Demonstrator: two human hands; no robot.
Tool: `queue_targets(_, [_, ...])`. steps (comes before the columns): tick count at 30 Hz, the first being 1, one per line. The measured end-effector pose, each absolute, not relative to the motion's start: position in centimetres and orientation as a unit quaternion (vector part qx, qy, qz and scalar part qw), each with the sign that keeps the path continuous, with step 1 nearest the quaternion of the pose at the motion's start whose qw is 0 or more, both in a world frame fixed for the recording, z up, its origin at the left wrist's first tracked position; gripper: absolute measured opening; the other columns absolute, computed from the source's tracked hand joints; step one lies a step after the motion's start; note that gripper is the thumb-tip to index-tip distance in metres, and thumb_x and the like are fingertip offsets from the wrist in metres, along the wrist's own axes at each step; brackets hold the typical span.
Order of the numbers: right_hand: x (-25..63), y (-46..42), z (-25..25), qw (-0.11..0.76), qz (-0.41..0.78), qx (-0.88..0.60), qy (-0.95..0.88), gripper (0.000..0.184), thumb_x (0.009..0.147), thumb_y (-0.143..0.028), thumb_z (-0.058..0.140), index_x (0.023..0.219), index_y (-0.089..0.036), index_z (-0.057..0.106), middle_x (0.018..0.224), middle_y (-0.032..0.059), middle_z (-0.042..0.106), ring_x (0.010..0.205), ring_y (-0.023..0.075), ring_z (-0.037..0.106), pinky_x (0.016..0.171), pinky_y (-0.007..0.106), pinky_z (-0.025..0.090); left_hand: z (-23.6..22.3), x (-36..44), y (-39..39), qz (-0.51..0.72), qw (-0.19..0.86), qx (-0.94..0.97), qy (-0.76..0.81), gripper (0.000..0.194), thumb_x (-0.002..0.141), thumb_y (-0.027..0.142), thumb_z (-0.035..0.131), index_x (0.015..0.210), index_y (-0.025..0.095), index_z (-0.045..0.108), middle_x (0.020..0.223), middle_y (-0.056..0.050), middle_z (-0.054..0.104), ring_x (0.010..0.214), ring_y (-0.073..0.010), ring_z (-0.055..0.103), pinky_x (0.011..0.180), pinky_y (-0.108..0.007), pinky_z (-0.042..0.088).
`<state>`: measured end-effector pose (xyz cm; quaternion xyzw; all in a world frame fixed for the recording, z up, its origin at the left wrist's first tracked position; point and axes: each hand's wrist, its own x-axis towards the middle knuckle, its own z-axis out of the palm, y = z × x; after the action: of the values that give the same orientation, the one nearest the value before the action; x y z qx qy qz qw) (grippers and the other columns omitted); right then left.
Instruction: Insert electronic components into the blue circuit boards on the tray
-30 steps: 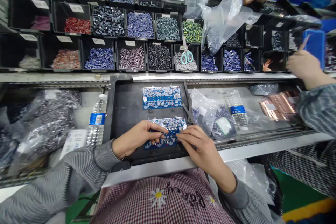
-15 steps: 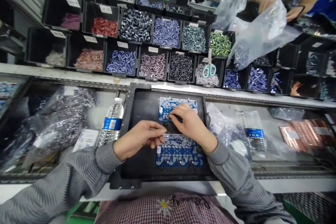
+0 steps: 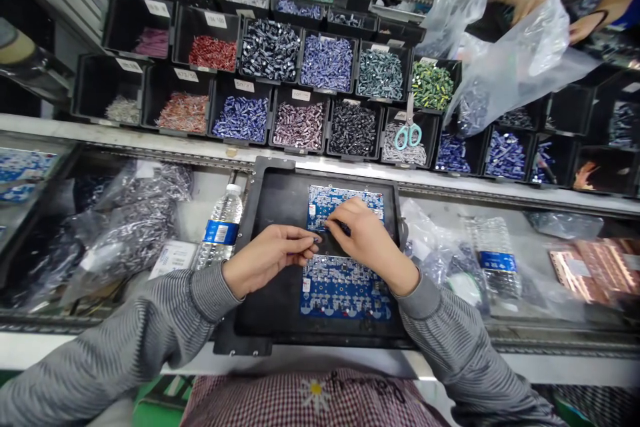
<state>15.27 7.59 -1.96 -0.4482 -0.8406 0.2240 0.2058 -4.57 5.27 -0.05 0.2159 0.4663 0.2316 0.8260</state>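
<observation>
"Looking down from the head camera, where do the hands lie?"

"Over a black tray (image 3: pixel 280 203), between a far blue circuit board (image 3: pixel 330 203) and a near blue circuit board (image 3: pixel 340 290)."

"And the fingers?"

"The left hand's (image 3: pixel 265 260) fingertips (image 3: pixel 307 243) pinch a small dark part (image 3: pixel 316 239), just off the far board's near edge. The right hand's (image 3: pixel 367 240) fingers (image 3: pixel 337 221) curl against that board; whether they grasp anything, I cannot tell."

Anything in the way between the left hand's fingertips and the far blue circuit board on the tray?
Yes, the right hand: its fingers lie over the near edge of the rectangular blue circuit board, right beside the left hand's pinched fingertips. Only a narrow strip of the flat black tray separates those fingertips from the board's left part.
</observation>
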Motion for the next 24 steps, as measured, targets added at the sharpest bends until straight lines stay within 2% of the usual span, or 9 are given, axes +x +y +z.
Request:
queue_targets(4, [15.2, 6.8, -0.8, 0.234, 0.252, -0.431, -0.834, 0.008, 0.087, -0.023, 0.056, 0.088, -0.019, 0.064, 0.083, 0.0048, 0.063, 0.085, 0.0201, 0.054, 0.08, 0.038, 0.045, -0.2, -4.4, 5.3, 0.241, 0.83, 0.213, 0.456, 0.015, 0.082, 0.022, 0.064, 0.081, 0.008, 0.067, 0.079, -0.006, 0.064, 0.068, -0.0101, 0.058, 0.064, -0.022, 0.044])
queue_targets(7, [15.5, 6.0, 0.5, 0.242, 0.294, -0.394, -0.836, 0.014, 0.09, -0.022, 0.05, 0.096, -0.022, 0.063, 0.091, 0.0039, 0.064, 0.09, 0.0185, 0.055, 0.083, 0.037, 0.046, 0.0, -3.9, 5.3, 0.231, 0.85, 0.204, 0.428, 0.016, 0.084, 0.022, 0.062, 0.082, 0.007, 0.067, 0.081, -0.008, 0.066, 0.072, -0.012, 0.061, 0.072, -0.025, 0.047])
queue_targets(11, [16.9, 6.0, 0.5, 0.246, 0.265, -0.433, -0.826, 0.015, 0.088, -0.016, 0.049, 0.089, -0.021, 0.063, 0.087, 0.004, 0.063, 0.086, 0.019, 0.055, 0.081, 0.037, 0.046, 0.8, -3.0, 5.1, 0.229, 0.862, 0.174, 0.416, 0.015, 0.081, 0.007, 0.059, 0.094, 0.006, 0.068, 0.095, -0.013, 0.069, 0.094, -0.0176, 0.064, 0.092, -0.03, 0.045])
queue_targets(14, [18.2, 6.5, -0.6, 0.225, 0.231, -0.465, -0.824, 0.014, 0.084, -0.012, 0.05, 0.084, -0.019, 0.063, 0.082, 0.0051, 0.063, 0.085, 0.0205, 0.054, 0.08, 0.037, 0.046, 1.2, -2.8, 5.1, 0.215, 0.857, 0.169, 0.437, 0.019, 0.082, 0.004, 0.057, 0.099, 0.005, 0.066, 0.102, -0.016, 0.068, 0.101, -0.0204, 0.063, 0.095, -0.032, 0.046])
queue_targets(17, [18.8, 6.8, -1.4, 0.199, 0.227, -0.465, -0.833, 0.014, 0.083, -0.011, 0.05, 0.082, -0.018, 0.062, 0.081, 0.0059, 0.062, 0.086, 0.021, 0.053, 0.08, 0.036, 0.045, 1.2, -2.9, 5.1, 0.205, 0.84, 0.19, 0.465, 0.014, 0.086, 0.014, 0.059, 0.095, 0.006, 0.065, 0.099, -0.016, 0.069, 0.096, -0.0192, 0.065, 0.087, -0.029, 0.05])
queue_targets(20, [18.8, 6.9, -1.4, 0.192, 0.225, -0.463, -0.836, 0.014, 0.083, -0.012, 0.049, 0.082, -0.019, 0.061, 0.082, 0.0055, 0.061, 0.086, 0.0212, 0.052, 0.08, 0.036, 0.044, 1.1, -3.0, 5.2, 0.187, 0.827, 0.215, 0.484, 0.02, 0.086, 0.027, 0.06, 0.087, 0.007, 0.066, 0.082, -0.013, 0.07, 0.074, -0.0148, 0.066, 0.067, -0.024, 0.051])
queue_targets(22, [18.8, 6.9, -1.3, 0.189, 0.224, -0.46, -0.838, 0.015, 0.084, -0.012, 0.048, 0.083, -0.02, 0.06, 0.082, 0.0053, 0.061, 0.086, 0.0215, 0.051, 0.08, 0.037, 0.043, 1.0, -3.1, 5.3, 0.177, 0.817, 0.236, 0.496, 0.028, 0.084, 0.035, 0.062, 0.08, 0.008, 0.066, 0.067, -0.007, 0.066, 0.054, -0.0098, 0.058, 0.049, -0.019, 0.043])
queue_targets(24, [18.8, 6.9, -1.1, 0.185, 0.224, -0.454, -0.842, 0.016, 0.085, -0.013, 0.047, 0.084, -0.02, 0.061, 0.083, 0.0057, 0.061, 0.086, 0.0217, 0.051, 0.08, 0.037, 0.043, 0.8, -3.2, 5.3, 0.181, 0.809, 0.253, 0.498, 0.029, 0.081, 0.037, 0.065, 0.078, 0.008, 0.067, 0.056, -0.001, 0.058, 0.042, -0.0047, 0.045, 0.04, -0.016, 0.03])
